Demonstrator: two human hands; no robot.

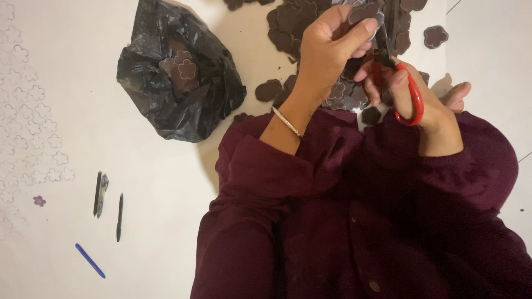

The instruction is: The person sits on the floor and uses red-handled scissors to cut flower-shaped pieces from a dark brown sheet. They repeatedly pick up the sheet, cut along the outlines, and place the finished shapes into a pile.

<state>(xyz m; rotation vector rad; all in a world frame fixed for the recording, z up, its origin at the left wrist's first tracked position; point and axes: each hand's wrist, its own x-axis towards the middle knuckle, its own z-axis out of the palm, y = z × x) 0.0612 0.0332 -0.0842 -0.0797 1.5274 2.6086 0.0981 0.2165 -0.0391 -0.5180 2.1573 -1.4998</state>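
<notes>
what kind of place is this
Probably a home craft spot on a white surface: the right hand works red-handled scissors, dark flower cutouts lie piled, and pens lie nearby.

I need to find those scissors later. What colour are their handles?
Red handles on the scissors, held in the right hand; head view.

A crumpled black plastic bag (180, 77) lies on the white surface, upper left. Dark flower-shaped cutouts (183, 69) rest on it.

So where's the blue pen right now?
The blue pen lies in the lower left of the head view, on the white surface, just below a black pen and well left of the person's maroon sleeve.
</notes>
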